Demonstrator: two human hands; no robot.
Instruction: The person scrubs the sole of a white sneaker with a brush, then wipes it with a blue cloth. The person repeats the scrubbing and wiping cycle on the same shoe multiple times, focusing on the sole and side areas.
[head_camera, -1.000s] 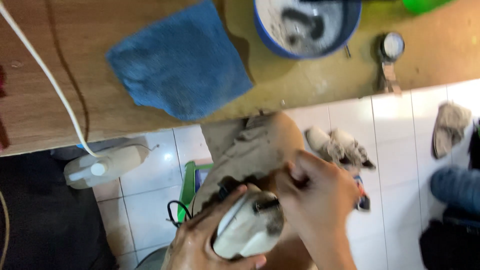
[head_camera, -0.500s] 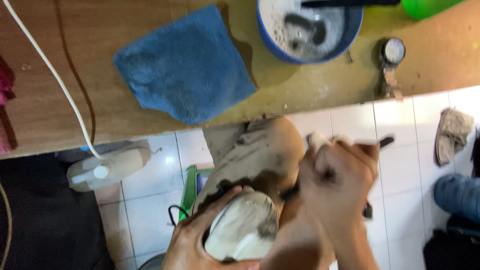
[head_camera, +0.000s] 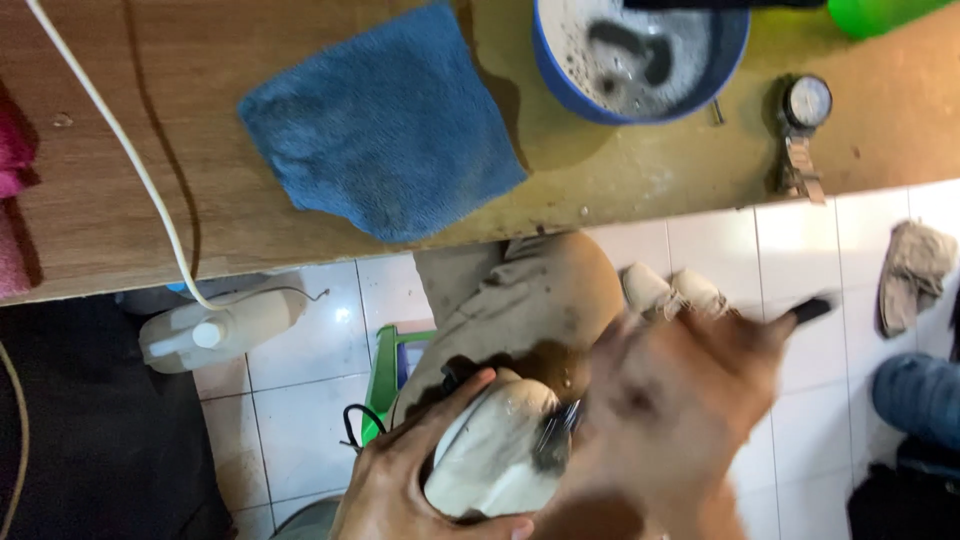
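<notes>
The left hand (head_camera: 400, 480) is cupping a pale, dirty shoe (head_camera: 495, 455) over the lap, its grip clamped around the sole. The right hand (head_camera: 670, 400), blurred, is closed on a dark-handled brush (head_camera: 800, 312), bristles at the shoe's edge. Scrubbing looks underway; more strokes would need the soapy blue bowl (head_camera: 640, 55) on the surface (head_camera: 300, 230).

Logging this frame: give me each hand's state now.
Left hand: closed around the shoe.
Right hand: blurred, gripping a brush.
</notes>
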